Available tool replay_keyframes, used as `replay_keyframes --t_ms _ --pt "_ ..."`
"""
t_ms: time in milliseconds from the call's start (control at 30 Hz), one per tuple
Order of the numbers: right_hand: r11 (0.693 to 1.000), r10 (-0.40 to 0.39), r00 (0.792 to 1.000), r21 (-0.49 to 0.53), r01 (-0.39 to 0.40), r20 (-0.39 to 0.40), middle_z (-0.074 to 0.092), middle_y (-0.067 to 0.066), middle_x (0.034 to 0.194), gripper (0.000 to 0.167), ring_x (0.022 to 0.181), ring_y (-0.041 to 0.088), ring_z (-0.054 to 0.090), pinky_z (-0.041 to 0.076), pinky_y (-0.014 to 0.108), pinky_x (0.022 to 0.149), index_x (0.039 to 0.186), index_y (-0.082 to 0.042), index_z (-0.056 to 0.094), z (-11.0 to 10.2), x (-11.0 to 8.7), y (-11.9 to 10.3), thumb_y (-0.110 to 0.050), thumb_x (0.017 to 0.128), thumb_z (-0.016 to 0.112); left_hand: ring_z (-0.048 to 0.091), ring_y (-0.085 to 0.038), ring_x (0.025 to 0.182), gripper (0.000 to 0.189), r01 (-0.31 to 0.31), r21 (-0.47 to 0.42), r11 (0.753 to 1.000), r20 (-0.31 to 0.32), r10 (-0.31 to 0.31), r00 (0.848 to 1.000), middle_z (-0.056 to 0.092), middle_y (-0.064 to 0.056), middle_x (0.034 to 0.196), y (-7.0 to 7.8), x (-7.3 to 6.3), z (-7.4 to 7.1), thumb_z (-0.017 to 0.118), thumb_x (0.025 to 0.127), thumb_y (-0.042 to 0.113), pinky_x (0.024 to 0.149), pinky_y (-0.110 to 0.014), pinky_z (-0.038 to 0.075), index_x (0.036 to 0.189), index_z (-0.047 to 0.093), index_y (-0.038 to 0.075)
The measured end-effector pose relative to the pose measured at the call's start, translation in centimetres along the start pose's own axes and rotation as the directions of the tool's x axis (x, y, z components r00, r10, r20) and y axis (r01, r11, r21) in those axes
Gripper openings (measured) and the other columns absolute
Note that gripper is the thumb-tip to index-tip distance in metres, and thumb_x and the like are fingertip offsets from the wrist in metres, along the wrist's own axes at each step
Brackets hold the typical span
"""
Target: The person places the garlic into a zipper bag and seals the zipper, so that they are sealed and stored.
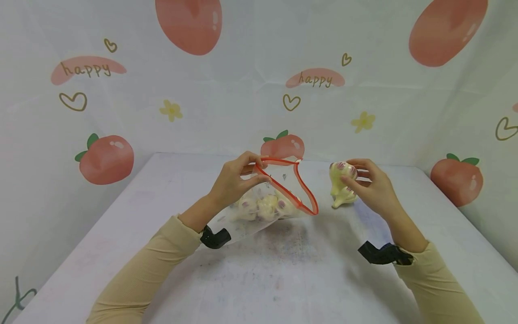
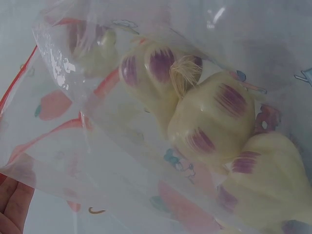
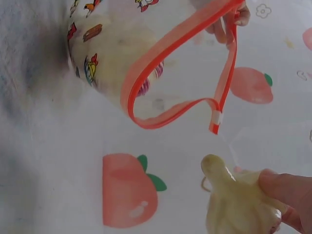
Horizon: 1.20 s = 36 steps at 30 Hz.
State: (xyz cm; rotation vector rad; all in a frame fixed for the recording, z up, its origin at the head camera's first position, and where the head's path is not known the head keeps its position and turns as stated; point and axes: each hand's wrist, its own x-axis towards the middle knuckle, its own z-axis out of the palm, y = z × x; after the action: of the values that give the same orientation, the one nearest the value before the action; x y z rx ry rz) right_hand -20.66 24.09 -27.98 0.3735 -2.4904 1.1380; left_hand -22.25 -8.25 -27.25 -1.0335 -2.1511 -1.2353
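My left hand point(image 1: 238, 175) pinches the red-edged rim of a clear zip bag point(image 1: 305, 191), whose mouth gapes toward the right. Several garlic bulbs point(image 2: 212, 117), cream with purple streaks, lie inside the bag. To the right of the mouth, my right hand point(image 1: 374, 184) grips a garlic bulb point(image 1: 337, 173) between thumb and fingers, its stem downward. Just below it shows a second garlic bulb point(image 1: 344, 198); whether the hand holds this one too, I cannot tell. In the right wrist view the thumb point(image 3: 285, 187) presses on the garlic, apart from the bag.
A pale table point(image 1: 259, 288) stretches under both hands, with faint smudges in front of the bag. Behind it hangs a white backdrop point(image 1: 243, 99) printed with fruit, hearts and flowers. Dark bands point(image 1: 384, 253) sit at both wrists.
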Motion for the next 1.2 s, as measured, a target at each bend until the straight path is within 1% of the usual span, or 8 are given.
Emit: replay_keyframes --t_ms 100,500,633,733,867,900,1000,1200 --pt "1.0 -0.011 1.0 0.015 0.011 0.005 0.054 0.015 0.122 0.042 0.093 -0.018 0.045 0.043 -0.004 0.075 0.123 0.0 0.051 0.2 0.0 -0.3 -0.011 0.086 0.067 0.066 -0.026 0.103 0.032 0.002 0.001 1.0 0.001 -0.002 1.0 0.065 -0.013 0.096 0.0 0.0 0.0 0.077 0.074 0.01 0.089 -0.031 0.056 0.096 0.055 0.002" --pt "0.999 -0.041 0.999 0.027 0.04 0.031 0.056 0.016 0.122 0.042 0.094 -0.017 0.046 0.043 -0.004 0.076 0.123 -0.001 0.052 0.8 -0.1 -1.8 -0.012 0.086 0.067 0.067 -0.026 0.101 0.032 -0.011 0.009 1.0 -0.003 0.011 1.0 0.064 -0.012 0.092 -0.1 0.0 0.1 0.078 0.073 0.009 0.089 -0.031 0.056 0.095 0.055 0.002" --pt "0.997 -0.065 0.997 0.039 0.063 0.043 0.056 0.016 0.121 0.042 0.102 0.008 0.057 0.043 -0.003 0.077 0.122 -0.001 0.052 1.2 -0.2 -2.4 -0.011 0.085 0.068 0.067 -0.026 0.101 0.032 -0.014 0.008 1.0 0.001 0.014 1.0 0.064 -0.013 0.092 -0.2 -0.1 0.1 0.077 0.074 0.009 0.089 -0.031 0.056 0.096 0.055 0.002" --pt "0.996 -0.083 0.995 0.037 0.081 0.057 0.056 0.016 0.12 0.041 0.105 0.024 0.058 0.043 -0.002 0.077 0.122 -0.001 0.052 1.5 -0.2 -2.9 -0.012 0.086 0.067 0.067 -0.026 0.101 0.032 -0.022 0.011 1.0 0.004 0.022 1.0 0.064 -0.013 0.093 -0.2 0.0 0.1 0.077 0.074 0.01 0.088 -0.031 0.056 0.096 0.055 0.002" --pt "0.994 -0.099 0.992 0.046 0.096 0.079 0.055 0.015 0.12 0.039 0.106 0.027 0.058 0.044 -0.002 0.078 0.121 0.0 0.051 1.9 -0.2 -3.2 -0.012 0.086 0.067 0.067 -0.026 0.098 0.033 -0.034 0.014 0.999 0.004 0.034 0.999 0.064 -0.014 0.092 -0.2 0.0 0.1 0.077 0.073 0.007 0.087 -0.032 0.057 0.097 0.055 0.002" --pt "0.994 -0.104 0.991 0.052 0.1 0.084 0.055 0.015 0.12 0.039 0.107 0.031 0.057 0.044 -0.002 0.078 0.121 0.0 0.051 2.0 -0.2 -3.3 -0.011 0.086 0.067 0.068 -0.026 0.097 0.033 -0.034 0.013 0.999 0.005 0.034 0.999 0.064 -0.013 0.092 -0.3 -0.1 0.1 0.078 0.073 0.007 0.087 -0.032 0.056 0.097 0.055 0.002" --pt "0.991 -0.12 0.988 0.064 0.115 0.092 0.056 0.014 0.119 0.039 0.104 0.024 0.057 0.045 0.0 0.079 0.12 -0.001 0.052 2.3 -0.2 -3.5 -0.011 0.086 0.067 0.068 -0.025 0.094 0.034 -0.034 0.004 0.999 0.007 0.034 0.999 0.064 -0.013 0.092 -0.2 -0.1 0.1 0.078 0.073 0.007 0.088 -0.031 0.056 0.097 0.055 0.002" --pt "0.984 -0.162 0.981 0.094 0.152 0.106 0.057 0.013 0.117 0.038 0.097 -0.009 0.051 0.047 0.002 0.08 0.119 -0.001 0.054 3.0 -0.2 -3.9 -0.008 0.084 0.068 0.067 -0.029 0.094 0.033 -0.029 -0.013 0.999 0.015 0.029 0.999 0.063 -0.016 0.092 -0.2 -0.1 0.1 0.077 0.074 0.007 0.088 -0.031 0.056 0.097 0.055 0.001"
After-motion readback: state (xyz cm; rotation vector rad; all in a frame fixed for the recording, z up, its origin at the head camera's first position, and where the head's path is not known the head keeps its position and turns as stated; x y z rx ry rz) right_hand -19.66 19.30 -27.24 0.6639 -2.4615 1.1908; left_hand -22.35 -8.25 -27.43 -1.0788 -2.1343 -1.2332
